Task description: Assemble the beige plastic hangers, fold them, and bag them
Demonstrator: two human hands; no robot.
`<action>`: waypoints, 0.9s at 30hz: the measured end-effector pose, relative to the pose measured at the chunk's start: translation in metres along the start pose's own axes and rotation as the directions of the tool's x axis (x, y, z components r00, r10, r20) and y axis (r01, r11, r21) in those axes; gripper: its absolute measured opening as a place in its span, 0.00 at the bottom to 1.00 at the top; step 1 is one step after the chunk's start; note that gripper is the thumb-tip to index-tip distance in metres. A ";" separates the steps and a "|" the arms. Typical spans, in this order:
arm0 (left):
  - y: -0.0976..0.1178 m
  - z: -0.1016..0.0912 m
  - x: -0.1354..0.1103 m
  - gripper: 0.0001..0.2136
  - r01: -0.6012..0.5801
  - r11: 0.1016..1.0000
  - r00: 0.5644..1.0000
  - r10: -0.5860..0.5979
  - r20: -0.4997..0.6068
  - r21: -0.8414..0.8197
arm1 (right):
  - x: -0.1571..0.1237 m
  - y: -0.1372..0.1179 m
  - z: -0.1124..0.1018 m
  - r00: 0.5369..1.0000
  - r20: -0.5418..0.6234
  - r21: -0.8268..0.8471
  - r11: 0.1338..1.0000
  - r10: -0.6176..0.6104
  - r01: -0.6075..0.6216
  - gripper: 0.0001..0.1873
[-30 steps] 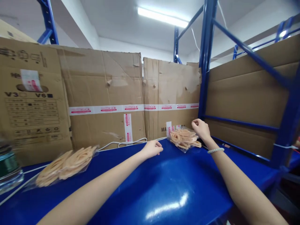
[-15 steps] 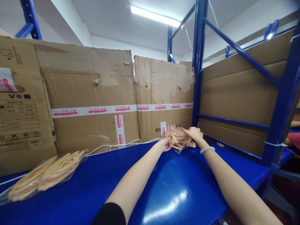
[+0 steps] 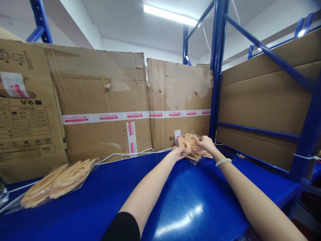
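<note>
Both my hands grip a clear plastic bag [image 3: 192,142] packed with peach-coloured, ring-like strips, at the back of the blue surface. My left hand [image 3: 178,153] is closed on the bag's left edge, fingers partly behind it. On the opposite side my right hand [image 3: 206,143] pinches the upper right of the bag; a pale beaded bracelet circles that wrist. More peach strips lie under or in the lower part of the bag; I cannot tell which. Far to the left, similar bagged strips [image 3: 60,182] lie flat on the surface.
Tall cardboard sheets [image 3: 105,90] with printed tape stand along the back of the blue tabletop [image 3: 140,214]. A white cable [image 3: 135,154] runs along their foot. Blue rack posts [image 3: 217,67] and braces rise at the right. A clear object [image 3: 3,194] shows at the left edge.
My right hand has gone from a raised, pointing finger to a pinch on the bag. The bag's upper part now tilts up, showing more ring shapes. The view has shifted slightly left.
</note>
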State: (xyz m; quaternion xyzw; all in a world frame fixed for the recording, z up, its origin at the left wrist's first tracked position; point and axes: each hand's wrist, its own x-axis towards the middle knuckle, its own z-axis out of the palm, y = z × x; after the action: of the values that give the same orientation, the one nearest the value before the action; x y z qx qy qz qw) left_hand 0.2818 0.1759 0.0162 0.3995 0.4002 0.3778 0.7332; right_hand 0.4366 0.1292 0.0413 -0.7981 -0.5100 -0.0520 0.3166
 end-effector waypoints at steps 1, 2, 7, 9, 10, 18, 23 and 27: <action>0.001 -0.001 -0.001 0.14 -0.012 1.000 1.000 0.012 -0.004 0.023 | -0.001 -0.002 0.000 1.000 -0.011 0.018 1.000 -0.011 0.011 0.07; 0.002 -0.002 -0.003 0.14 -0.024 0.998 1.000 0.025 -0.009 0.055 | -0.002 -0.004 0.000 1.000 -0.021 0.038 0.999 -0.021 0.022 0.06; 0.008 -0.016 -0.013 0.13 -0.107 0.977 0.993 0.113 -0.020 0.185 | -0.012 -0.017 0.002 0.997 -0.052 0.175 0.983 -0.051 0.059 0.06; 0.010 -0.025 -0.019 0.13 -0.156 0.960 0.986 0.164 -0.016 0.232 | -0.018 -0.024 0.005 0.996 -0.057 0.244 0.966 -0.069 0.081 0.07; 0.010 -0.031 -0.023 0.12 -0.188 0.949 0.980 0.198 -0.014 0.255 | -0.022 -0.028 0.006 0.995 -0.059 0.280 0.955 -0.086 0.099 0.08; 0.006 -0.124 -0.092 0.17 -0.593 0.683 0.747 0.664 -0.025 0.427 | -0.072 -0.086 0.035 0.929 -0.011 0.627 0.721 -0.371 0.295 0.15; 0.005 -0.191 -0.161 0.17 -0.704 0.418 0.589 0.795 0.143 0.575 | -0.115 -0.124 0.064 0.821 -0.010 0.791 0.498 -0.571 0.355 0.12; 0.003 -0.223 -0.204 0.15 -0.638 -0.289 0.314 0.749 0.583 0.714 | -0.147 -0.138 0.074 0.741 -0.005 0.829 0.412 -0.671 0.379 0.10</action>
State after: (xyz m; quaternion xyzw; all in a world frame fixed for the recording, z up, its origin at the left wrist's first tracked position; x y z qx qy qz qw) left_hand 0.0026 0.0617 -0.0033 0.8559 0.2500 0.4520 -0.0252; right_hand 0.2326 0.0945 -0.0149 -0.3643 -0.7500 0.2130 0.5094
